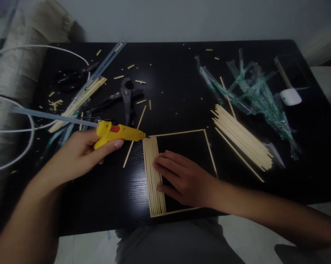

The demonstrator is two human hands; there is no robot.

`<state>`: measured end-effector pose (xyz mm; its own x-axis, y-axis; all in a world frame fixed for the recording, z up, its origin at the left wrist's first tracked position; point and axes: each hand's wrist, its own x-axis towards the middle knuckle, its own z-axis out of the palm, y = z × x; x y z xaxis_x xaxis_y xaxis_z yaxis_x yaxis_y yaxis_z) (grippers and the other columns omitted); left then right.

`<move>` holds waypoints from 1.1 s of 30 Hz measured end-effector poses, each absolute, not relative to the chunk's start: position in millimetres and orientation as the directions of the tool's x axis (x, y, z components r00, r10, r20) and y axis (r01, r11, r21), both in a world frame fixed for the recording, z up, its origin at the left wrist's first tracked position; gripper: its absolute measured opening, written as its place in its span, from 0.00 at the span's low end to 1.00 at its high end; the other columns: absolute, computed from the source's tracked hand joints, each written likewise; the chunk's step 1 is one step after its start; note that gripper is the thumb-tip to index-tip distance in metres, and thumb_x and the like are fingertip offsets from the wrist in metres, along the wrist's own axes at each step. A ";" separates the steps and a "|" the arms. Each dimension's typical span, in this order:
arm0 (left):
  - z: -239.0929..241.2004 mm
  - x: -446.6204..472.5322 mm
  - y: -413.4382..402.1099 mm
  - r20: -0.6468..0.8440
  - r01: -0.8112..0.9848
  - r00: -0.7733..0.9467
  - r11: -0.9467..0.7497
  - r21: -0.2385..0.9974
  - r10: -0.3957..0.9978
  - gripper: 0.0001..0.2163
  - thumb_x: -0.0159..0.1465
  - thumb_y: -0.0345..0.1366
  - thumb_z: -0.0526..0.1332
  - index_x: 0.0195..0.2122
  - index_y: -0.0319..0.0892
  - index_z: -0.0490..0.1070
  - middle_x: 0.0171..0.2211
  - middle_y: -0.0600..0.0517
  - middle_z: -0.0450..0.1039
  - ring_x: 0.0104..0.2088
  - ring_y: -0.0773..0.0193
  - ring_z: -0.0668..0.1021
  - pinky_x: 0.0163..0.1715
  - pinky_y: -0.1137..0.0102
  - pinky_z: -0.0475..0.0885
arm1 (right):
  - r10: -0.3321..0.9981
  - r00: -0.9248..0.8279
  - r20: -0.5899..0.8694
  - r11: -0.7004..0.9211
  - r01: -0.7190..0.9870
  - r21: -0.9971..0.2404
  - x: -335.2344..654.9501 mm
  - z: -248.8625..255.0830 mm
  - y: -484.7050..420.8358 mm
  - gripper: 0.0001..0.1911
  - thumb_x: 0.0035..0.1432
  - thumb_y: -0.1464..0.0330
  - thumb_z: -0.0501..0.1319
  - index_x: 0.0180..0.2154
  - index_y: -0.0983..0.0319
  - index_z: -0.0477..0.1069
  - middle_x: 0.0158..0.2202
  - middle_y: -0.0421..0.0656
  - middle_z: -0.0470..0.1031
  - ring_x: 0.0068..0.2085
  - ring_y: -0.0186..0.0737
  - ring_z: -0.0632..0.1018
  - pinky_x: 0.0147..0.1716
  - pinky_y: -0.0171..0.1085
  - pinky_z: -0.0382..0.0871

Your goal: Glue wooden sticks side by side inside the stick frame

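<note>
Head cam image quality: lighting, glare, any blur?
Head view: dim overall, darker toward the corners; head view: a pale glare patch on the black table, just picture-left of the row of sticks; head view: yellow glue gun stands out clearly, while the beige fabric at the left edge looks soft.
</note>
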<state>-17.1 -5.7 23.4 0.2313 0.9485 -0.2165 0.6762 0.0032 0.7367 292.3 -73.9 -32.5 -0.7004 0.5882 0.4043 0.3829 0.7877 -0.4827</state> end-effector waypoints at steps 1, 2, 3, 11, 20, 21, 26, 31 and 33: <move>24.0 -17.2 -5.7 -0.215 0.683 0.225 0.004 0.731 0.950 0.21 0.62 0.57 0.67 0.25 0.44 0.77 0.18 0.55 0.72 0.16 0.67 0.71 0.13 0.74 0.63 | 0.589 -0.702 0.402 0.786 0.381 -0.487 292.5 -32.8 -74.1 0.20 0.78 0.65 0.64 0.61 0.74 0.76 0.58 0.59 0.82 0.63 0.55 0.81 0.69 0.58 0.78; 24.0 -16.4 -6.1 -0.212 0.682 0.223 0.003 0.731 0.951 0.21 0.62 0.58 0.67 0.24 0.45 0.76 0.17 0.55 0.71 0.16 0.66 0.71 0.13 0.74 0.63 | 0.586 -0.703 0.403 0.788 0.378 -0.487 292.7 -32.9 -74.2 0.20 0.77 0.65 0.64 0.61 0.75 0.76 0.58 0.60 0.82 0.63 0.55 0.81 0.69 0.58 0.78; 23.4 -14.8 -6.6 -0.205 0.674 0.224 0.001 0.739 0.953 0.22 0.63 0.58 0.67 0.24 0.45 0.77 0.17 0.54 0.71 0.16 0.66 0.71 0.14 0.74 0.63 | 0.583 -0.704 0.406 0.791 0.376 -0.483 292.8 -32.7 -74.2 0.20 0.77 0.65 0.64 0.60 0.75 0.76 0.57 0.60 0.82 0.63 0.55 0.81 0.69 0.58 0.78; 18.8 -9.7 -6.4 -0.246 0.684 0.248 0.010 0.729 0.937 0.24 0.63 0.61 0.65 0.25 0.44 0.77 0.15 0.55 0.69 0.15 0.66 0.70 0.14 0.73 0.62 | 0.584 -0.709 0.395 0.790 0.387 -0.475 292.5 -29.7 -73.2 0.20 0.77 0.66 0.64 0.61 0.74 0.77 0.57 0.59 0.82 0.63 0.55 0.81 0.69 0.57 0.79; 30.2 -16.6 -3.7 -0.225 0.678 0.161 0.058 0.733 0.961 0.26 0.63 0.62 0.66 0.19 0.45 0.76 0.17 0.51 0.74 0.16 0.67 0.73 0.17 0.74 0.68 | 0.582 -0.699 0.415 0.795 0.380 -0.473 292.1 -30.2 -72.8 0.19 0.77 0.66 0.64 0.58 0.77 0.78 0.56 0.60 0.83 0.61 0.54 0.82 0.69 0.55 0.78; 28.7 -12.6 -4.8 -0.228 0.644 0.180 0.061 0.763 0.957 0.25 0.63 0.60 0.67 0.20 0.45 0.76 0.16 0.52 0.74 0.16 0.67 0.73 0.17 0.75 0.69 | 0.583 -0.700 0.413 0.793 0.379 -0.476 291.9 -30.2 -72.7 0.19 0.77 0.66 0.64 0.58 0.77 0.78 0.56 0.60 0.83 0.62 0.54 0.82 0.69 0.55 0.78; 17.9 -3.2 -7.5 -0.265 0.584 0.243 0.077 0.808 0.933 0.24 0.64 0.60 0.68 0.25 0.44 0.81 0.25 0.48 0.82 0.24 0.63 0.80 0.26 0.72 0.76 | 0.582 -0.711 0.396 0.789 0.376 -0.486 292.0 -30.0 -72.8 0.20 0.76 0.67 0.65 0.61 0.75 0.77 0.57 0.60 0.83 0.62 0.55 0.82 0.68 0.59 0.79; 14.3 -8.4 -7.3 -0.341 0.585 0.237 0.147 0.798 0.910 0.31 0.68 0.67 0.61 0.27 0.43 0.83 0.20 0.49 0.76 0.21 0.66 0.74 0.21 0.73 0.67 | 0.584 -0.702 0.407 0.795 0.394 -0.462 292.1 -29.7 -72.8 0.17 0.78 0.66 0.62 0.60 0.71 0.78 0.56 0.57 0.83 0.61 0.53 0.83 0.67 0.56 0.81; 15.8 -7.3 -7.1 -0.387 0.591 0.202 0.203 0.781 0.900 0.34 0.67 0.70 0.59 0.25 0.42 0.81 0.18 0.49 0.73 0.19 0.67 0.71 0.19 0.73 0.63 | 0.582 -0.702 0.409 0.797 0.394 -0.458 291.8 -29.6 -72.3 0.17 0.79 0.66 0.62 0.60 0.71 0.78 0.56 0.57 0.83 0.61 0.52 0.83 0.67 0.56 0.80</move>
<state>-7.3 -7.1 15.8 0.2021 0.8997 -0.3868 0.5912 0.2028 0.7806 291.8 -72.3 -29.6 -0.7024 0.5824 0.4093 0.3940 0.7969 -0.4579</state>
